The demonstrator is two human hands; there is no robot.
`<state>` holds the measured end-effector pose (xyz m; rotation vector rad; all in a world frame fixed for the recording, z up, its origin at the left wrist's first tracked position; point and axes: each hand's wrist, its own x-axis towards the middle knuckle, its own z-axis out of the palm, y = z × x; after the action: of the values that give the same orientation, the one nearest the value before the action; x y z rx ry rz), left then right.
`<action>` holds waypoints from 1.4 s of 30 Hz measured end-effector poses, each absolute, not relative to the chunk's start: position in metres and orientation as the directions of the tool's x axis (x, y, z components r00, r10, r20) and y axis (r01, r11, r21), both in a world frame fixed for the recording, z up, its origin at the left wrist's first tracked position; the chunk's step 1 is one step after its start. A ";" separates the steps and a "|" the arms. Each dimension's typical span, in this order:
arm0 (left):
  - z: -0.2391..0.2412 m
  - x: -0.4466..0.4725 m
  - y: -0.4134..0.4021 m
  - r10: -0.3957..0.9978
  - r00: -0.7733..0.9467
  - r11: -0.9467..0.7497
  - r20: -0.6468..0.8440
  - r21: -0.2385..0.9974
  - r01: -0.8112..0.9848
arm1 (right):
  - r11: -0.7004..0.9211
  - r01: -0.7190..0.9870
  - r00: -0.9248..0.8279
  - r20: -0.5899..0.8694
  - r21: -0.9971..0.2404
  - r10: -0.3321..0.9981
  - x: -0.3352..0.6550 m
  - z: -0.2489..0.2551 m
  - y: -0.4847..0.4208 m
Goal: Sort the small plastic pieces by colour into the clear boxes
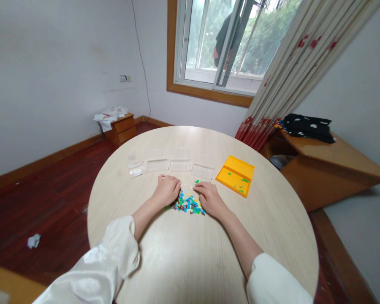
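A heap of small coloured bricks (187, 204) lies on the round pale wooden table (202, 257). My left hand (167, 189) rests at the heap's left edge with its fingers curled under. My right hand (209, 196) lies on the heap's right side, fingers bent down onto the pieces. What either hand holds, if anything, is hidden under the fingers. Beyond the hands stands a row of clear plastic boxes (180, 164). To their right lies an open orange box (235, 175) with a few green pieces inside.
A small wooden bedside cabinet (122, 128) with papers on top stands by the far wall. To the right a wooden desk (332, 162) carries folded black clothing (308, 126). A curtain (291, 71) hangs beside the window. A crumpled scrap of paper (33, 240) lies on the dark red floor.
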<state>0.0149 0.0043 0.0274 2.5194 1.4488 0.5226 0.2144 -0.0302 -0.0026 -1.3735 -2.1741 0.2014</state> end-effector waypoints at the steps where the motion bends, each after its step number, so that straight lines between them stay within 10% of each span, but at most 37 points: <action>1: 0.027 0.016 0.004 0.859 0.471 -0.512 0.201 0.348 0.785 | 0.467 0.796 -0.331 0.369 -0.385 0.868 0.212 -0.002 -0.031; 16: 0.030 0.015 -0.004 0.635 0.753 -0.764 0.172 0.281 0.580 | 0.399 0.826 -0.237 0.398 -0.397 0.886 0.224 -0.013 -0.022; 42: 0.018 0.004 0.005 0.704 0.685 -0.709 0.190 0.249 0.659 | 0.463 0.800 -0.336 0.354 -0.382 0.873 0.223 -0.011 -0.023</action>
<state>0.0045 0.0053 0.0181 2.7335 1.1143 0.4084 0.2231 -0.0227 -0.0109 -1.3903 -2.2043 0.1895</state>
